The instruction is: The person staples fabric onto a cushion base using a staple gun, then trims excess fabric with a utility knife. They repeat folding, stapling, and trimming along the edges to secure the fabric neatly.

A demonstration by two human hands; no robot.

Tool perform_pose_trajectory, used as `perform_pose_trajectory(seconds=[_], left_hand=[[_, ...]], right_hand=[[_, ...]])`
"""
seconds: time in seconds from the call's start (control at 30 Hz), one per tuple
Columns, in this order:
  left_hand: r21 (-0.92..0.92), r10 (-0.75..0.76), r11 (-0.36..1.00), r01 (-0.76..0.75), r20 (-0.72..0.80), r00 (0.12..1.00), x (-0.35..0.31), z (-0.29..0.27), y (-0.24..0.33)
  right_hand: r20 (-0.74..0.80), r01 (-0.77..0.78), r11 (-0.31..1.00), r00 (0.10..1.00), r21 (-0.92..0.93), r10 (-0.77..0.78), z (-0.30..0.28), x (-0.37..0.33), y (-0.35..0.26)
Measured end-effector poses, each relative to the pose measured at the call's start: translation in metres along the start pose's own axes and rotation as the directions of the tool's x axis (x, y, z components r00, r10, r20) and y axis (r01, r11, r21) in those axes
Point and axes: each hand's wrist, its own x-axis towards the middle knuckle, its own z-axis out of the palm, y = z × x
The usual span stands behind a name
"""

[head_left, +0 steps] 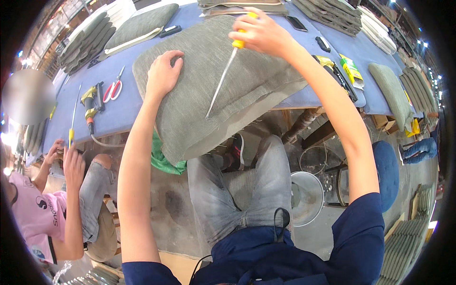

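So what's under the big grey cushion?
The blue table seems to support the cushion; green cloth shows below its near left edge. Whatever lies directly beneath is covered.

Dark lettering (55,216) runs across the front of the pink shirt (24,191) at the left, beside a round dark emblem (42,203); a small blue-and-white patch (38,251) marks its sleeve; marks on the yellow-and-green box (351,72) are too small to read.

Your blue-topped table (102,73) bears a grey cushion (190,92), red-handled scissors (114,89), a black phone (297,23) and a yellow-green box (351,71).
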Motion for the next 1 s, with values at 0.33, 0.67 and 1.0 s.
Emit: perform_pose_trajectory(seconds=[0.33,0.67,1.0], left_hand=[[0.178,0.045,0.982,-0.066,0.117,0.992,-0.027,-0.001,-0.004],[-0.415,0.000,0.907,0.076,0.180,0.984,-0.187,-0.102,0.140],[-0.716,-0.332,0.578,0.392,0.232,0.914,-0.277,-0.126,0.131]], right_hand=[[-0.027,-0.322,0.946,0.946,0.033,0.323,-0.158,-0.081,-0.092],[-0.096,-0.372,0.904,0.912,0.212,0.398,-0.148,-0.073,-0.111],[-0.127,-0.298,0.918,0.932,0.262,0.339,-0.139,-0.033,-0.126]])
